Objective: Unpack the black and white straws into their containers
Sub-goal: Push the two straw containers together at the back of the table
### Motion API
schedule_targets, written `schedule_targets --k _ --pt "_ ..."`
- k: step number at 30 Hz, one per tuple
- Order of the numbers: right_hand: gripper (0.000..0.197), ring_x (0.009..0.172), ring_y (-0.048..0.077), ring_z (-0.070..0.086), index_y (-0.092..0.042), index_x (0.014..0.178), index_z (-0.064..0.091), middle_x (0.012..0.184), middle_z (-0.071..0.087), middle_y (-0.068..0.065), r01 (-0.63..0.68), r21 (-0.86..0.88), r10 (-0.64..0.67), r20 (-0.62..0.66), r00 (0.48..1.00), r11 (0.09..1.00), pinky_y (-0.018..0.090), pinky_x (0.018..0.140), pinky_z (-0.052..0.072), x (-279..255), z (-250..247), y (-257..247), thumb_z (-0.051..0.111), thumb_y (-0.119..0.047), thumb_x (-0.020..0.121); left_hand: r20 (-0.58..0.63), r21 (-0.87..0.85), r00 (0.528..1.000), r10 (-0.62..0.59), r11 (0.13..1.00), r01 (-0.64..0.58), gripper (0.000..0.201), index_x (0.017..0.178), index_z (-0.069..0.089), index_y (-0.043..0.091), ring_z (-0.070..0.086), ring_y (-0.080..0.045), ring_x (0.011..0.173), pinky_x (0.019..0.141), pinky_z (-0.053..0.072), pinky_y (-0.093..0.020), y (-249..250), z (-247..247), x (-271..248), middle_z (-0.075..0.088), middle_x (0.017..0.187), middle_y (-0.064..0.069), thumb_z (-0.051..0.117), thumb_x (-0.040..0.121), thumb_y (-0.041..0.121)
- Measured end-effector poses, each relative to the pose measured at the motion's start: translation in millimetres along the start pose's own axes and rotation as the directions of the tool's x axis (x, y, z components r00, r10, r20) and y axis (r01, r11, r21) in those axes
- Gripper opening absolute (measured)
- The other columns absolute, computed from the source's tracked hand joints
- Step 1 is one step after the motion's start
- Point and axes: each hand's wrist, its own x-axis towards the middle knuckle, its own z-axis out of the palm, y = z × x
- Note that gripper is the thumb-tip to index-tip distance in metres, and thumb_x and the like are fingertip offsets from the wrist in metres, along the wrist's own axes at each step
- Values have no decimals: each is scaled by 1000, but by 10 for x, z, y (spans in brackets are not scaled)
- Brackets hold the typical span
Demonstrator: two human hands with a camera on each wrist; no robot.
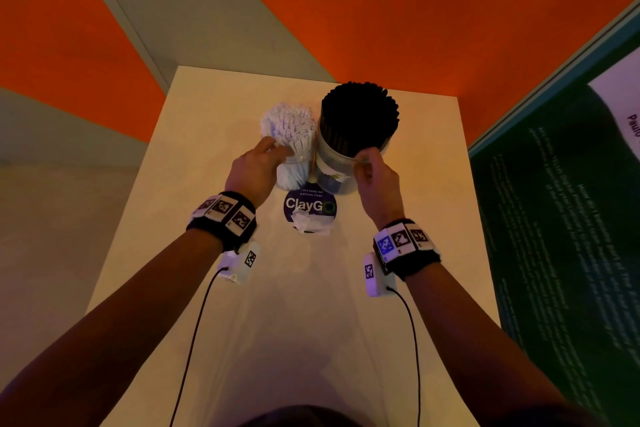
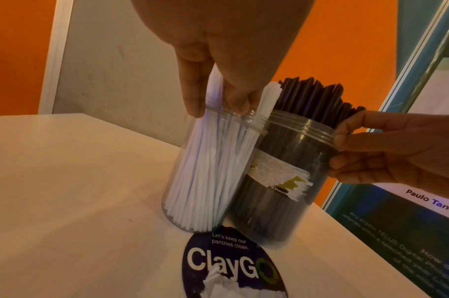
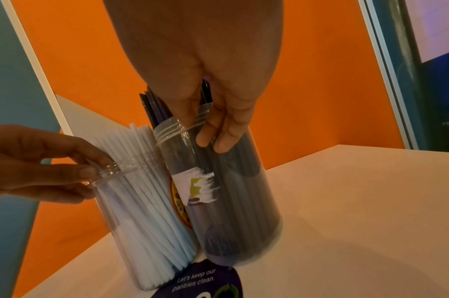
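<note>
Two clear plastic jars stand touching at the back of the pale table (image 1: 277, 322). The left jar (image 2: 192, 201) is packed with white straws (image 1: 289, 125). The wider right jar (image 2: 289, 181), with a torn label, is full of black straws (image 1: 360, 114). My left hand (image 1: 277, 152) pinches the rim of the white-straw jar (image 3: 131, 201), thumb outside and fingertips (image 2: 240, 102) inside among the straws. My right hand (image 1: 363, 159) pinches the rim of the black-straw jar (image 3: 233, 201), with its fingers (image 3: 218, 133) curled down the outside wall.
A round dark "ClayGo" sticker (image 1: 310, 206) lies just in front of the jars, with a crumpled scrap of white paper (image 1: 310, 224) on it. An orange wall stands close behind the table. A dark poster board (image 1: 561, 218) borders the right edge.
</note>
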Motion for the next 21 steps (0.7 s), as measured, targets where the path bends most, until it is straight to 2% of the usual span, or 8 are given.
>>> schedule_targets --k 7,13,18,21 --pt "11 79 21 63 -7 104 58 90 69 8 13 2 -13 6 1000 1000 25 66 44 24 8 41 53 -11 95 -16 -42 1000 5 999 -6 23 113 65 18 63 -35 89 69 53 -44 1 2 24 59 116 -6 53 94 11" --pt "11 73 22 63 -5 104 58 84 68 9 55 4 -55 0 999 999 26 62 43 42 7 41 52 -9 95 -45 -68 999 18 997 -21 17 106 65 12 63 -36 87 67 51 -43 0 1 57 60 114 -9 54 94 13" --pt "14 75 23 63 -6 107 58 87 69 11 39 -9 -39 13 999 999 33 64 46 38 -11 51 50 -10 96 -45 -78 999 15 997 -18 16 105 65 11 62 -36 88 69 52 -44 -3 -9 69 61 113 -9 54 94 13" --pt "15 74 24 63 -7 109 59 86 69 11 44 -10 -44 6 999 999 32 63 45 32 -14 52 50 -11 97 -27 -69 1000 11 998 -12 16 106 64 12 62 -36 88 69 52 -44 -2 -19 69 60 114 -9 53 95 14"
